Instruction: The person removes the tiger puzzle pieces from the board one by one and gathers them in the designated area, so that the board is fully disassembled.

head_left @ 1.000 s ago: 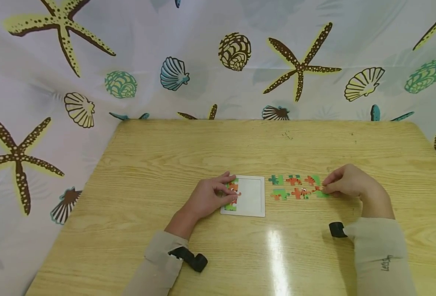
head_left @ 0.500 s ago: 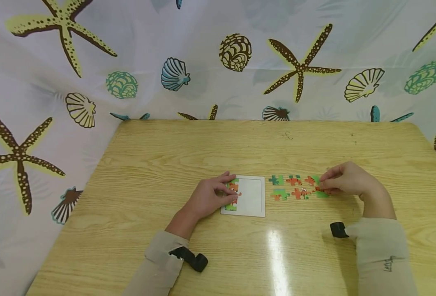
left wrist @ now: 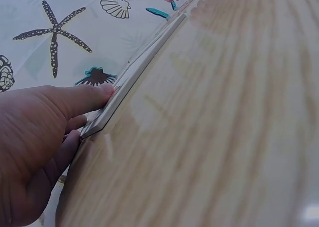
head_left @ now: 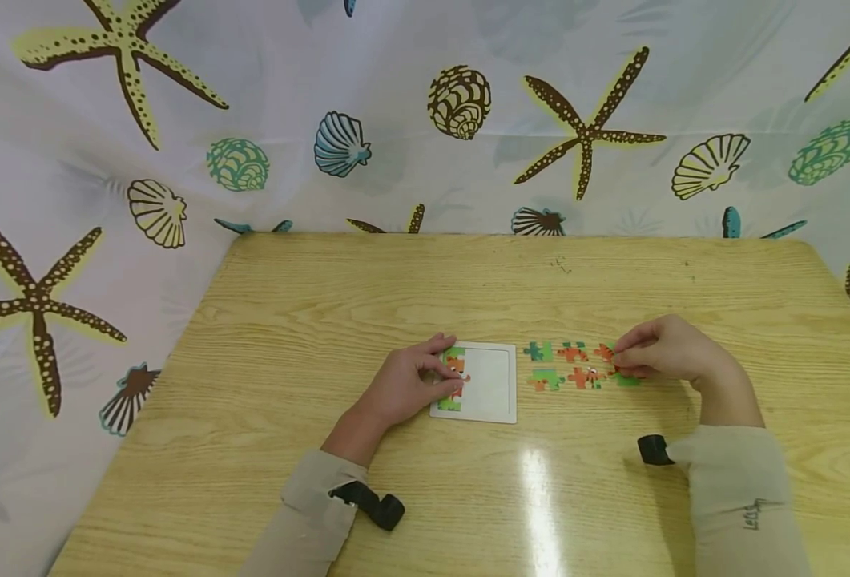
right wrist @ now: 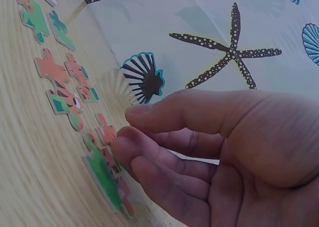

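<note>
My left hand (head_left: 412,385) holds the left side of a square white puzzle board (head_left: 488,385). In the left wrist view its thumb lies on top of the board (left wrist: 144,62), with other fingers at the edge. Joined orange and green pieces (head_left: 451,401) fill the board's left strip, partly covered by the fingers. My right hand (head_left: 673,353) hovers with bent fingers at the right end of the loose puzzle pieces. In the right wrist view its fingertips are beside a green and orange piece (right wrist: 102,172); nothing shows between thumb and forefinger.
Loose puzzle pieces lie in two rows right of the board, among them a green one (head_left: 538,350), a striped orange one (head_left: 573,353) and one with an eye (head_left: 586,377). The wooden table (head_left: 367,280) meets a shell-patterned cloth (head_left: 396,120) behind.
My right hand has shifted slightly left over the rightmost pieces, and its fingertips now cover more of them. The left hand and board stay nearly where they were.
</note>
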Demonstrator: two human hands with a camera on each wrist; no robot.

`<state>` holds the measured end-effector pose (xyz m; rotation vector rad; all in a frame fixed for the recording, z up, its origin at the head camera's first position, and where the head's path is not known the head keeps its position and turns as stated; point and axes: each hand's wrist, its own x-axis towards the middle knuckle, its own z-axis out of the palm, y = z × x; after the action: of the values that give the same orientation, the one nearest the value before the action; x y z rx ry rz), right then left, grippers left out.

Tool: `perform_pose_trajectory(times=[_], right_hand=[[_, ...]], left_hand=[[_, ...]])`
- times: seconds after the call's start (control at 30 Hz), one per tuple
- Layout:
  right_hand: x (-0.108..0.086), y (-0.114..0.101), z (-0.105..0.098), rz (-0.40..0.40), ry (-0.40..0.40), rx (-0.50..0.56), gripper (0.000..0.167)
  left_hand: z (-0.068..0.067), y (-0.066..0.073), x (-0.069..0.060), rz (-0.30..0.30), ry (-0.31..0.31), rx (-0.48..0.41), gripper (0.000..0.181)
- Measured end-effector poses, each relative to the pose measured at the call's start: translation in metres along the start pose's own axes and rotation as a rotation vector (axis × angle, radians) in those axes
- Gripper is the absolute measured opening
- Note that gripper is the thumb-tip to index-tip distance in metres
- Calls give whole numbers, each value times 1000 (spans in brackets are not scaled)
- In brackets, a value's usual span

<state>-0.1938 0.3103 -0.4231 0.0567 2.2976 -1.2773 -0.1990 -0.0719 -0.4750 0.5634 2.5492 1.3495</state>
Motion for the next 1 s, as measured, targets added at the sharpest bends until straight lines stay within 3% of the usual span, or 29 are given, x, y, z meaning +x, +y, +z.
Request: perform_pose_trajectory(times=[0.27,0.57,1.0], right_hand=[[3,-1,3,-15,-7,-6,33],[3,-4,6,-25,10,-59,33],[3,-13,13,-36,-10,-37,38]], left_hand=[[-1,0,0,-20,26,41,11],[0,-5,0,-35,51,-80,9],[2,-6,0,-46,57,-94,9]])
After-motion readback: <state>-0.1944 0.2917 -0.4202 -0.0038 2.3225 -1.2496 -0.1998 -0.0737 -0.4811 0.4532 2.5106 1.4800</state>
